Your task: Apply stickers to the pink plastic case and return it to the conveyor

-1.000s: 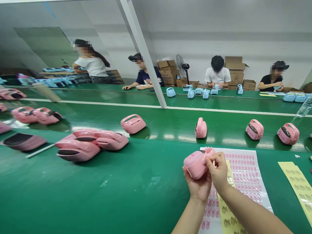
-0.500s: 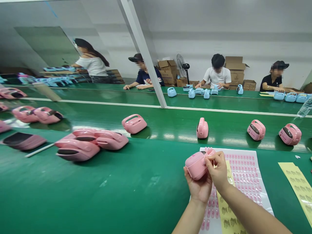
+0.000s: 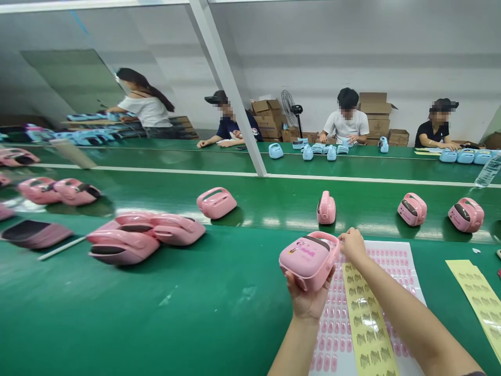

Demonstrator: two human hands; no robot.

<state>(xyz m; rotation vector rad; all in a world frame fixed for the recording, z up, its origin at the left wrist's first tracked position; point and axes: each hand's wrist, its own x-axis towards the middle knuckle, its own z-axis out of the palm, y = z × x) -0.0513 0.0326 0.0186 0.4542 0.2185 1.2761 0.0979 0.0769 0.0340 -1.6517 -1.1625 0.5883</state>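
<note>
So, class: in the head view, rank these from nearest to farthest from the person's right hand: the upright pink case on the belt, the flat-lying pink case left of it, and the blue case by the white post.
From the right hand:
1. Upright pink case, just beyond it on the belt, slightly left.
2. Flat-lying pink case, farther left.
3. Blue case, across on the far belt beside the post.

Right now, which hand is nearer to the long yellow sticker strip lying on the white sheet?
The right hand. It is just above the top end of the yellow strip, fingers at the pink case. The left hand holds the case from below, left of the strip.
</note>
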